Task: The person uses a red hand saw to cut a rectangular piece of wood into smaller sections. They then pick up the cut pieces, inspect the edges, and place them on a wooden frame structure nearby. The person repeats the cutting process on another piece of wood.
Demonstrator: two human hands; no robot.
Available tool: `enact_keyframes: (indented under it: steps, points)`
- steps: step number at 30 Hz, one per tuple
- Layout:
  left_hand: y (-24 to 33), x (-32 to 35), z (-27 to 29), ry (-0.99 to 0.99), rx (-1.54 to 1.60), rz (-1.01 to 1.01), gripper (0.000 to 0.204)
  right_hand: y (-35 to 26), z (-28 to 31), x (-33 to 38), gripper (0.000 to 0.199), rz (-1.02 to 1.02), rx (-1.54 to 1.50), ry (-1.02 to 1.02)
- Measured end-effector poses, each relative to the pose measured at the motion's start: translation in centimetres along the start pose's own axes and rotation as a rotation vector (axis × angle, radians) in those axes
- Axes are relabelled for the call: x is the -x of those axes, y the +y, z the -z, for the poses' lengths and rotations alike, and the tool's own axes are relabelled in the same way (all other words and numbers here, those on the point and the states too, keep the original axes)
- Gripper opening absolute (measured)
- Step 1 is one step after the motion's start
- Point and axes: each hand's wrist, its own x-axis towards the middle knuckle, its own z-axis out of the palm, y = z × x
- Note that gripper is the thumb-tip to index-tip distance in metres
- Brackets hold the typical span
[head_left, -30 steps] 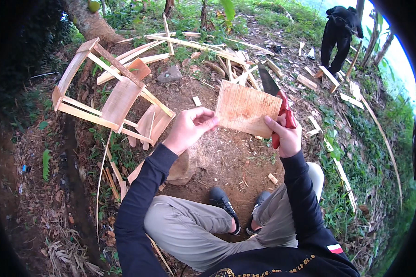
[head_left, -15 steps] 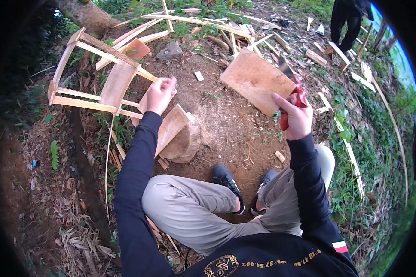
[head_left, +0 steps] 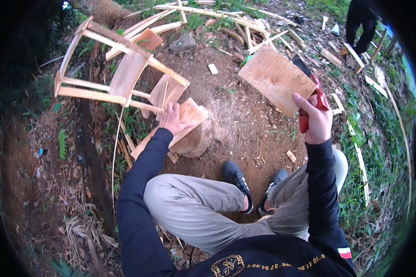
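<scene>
My right hand (head_left: 319, 121) is closed around a flat rectangular wooden board (head_left: 277, 79) and the red handle of a hand saw (head_left: 305, 113), holding both together in the air. The saw's dark blade shows partly behind the board's far edge. At the left, my left hand (head_left: 173, 121) grips the far edge of another wooden board (head_left: 189, 117), its thumb lying across the face. That board rests tilted against a cut tree stump (head_left: 198, 141). Just beyond my left hand lies a wooden frame (head_left: 99, 94) of thin slats joined by a wider panel.
Several wooden strips (head_left: 208, 13) lie scattered at the back. A grey rock (head_left: 182, 42) and a small pale offcut (head_left: 212, 69) sit on the soil. At the far right a person in dark trousers (head_left: 361, 25) stands among planks. My shoes (head_left: 235, 177) are near the stump.
My left hand has come down from beside the slatted frame onto the board at the stump, and that board has turned. The right hand still holds its board and saw; the view has shifted slightly.
</scene>
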Motion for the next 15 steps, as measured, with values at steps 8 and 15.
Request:
enact_keyframes:
  steps: [8, 15]
  points:
    - [-0.1, 0.9, 0.5, -0.103, 0.072, 0.105, 0.119, 0.3, -1.3, 0.9, 0.047, -0.051, 0.003, -0.043]
    - [-0.9, -3.0, 6.0, 0.154, 0.331, 0.221, 0.121, -0.1, -1.2, 0.4, 0.046, -0.052, 0.023, 0.005]
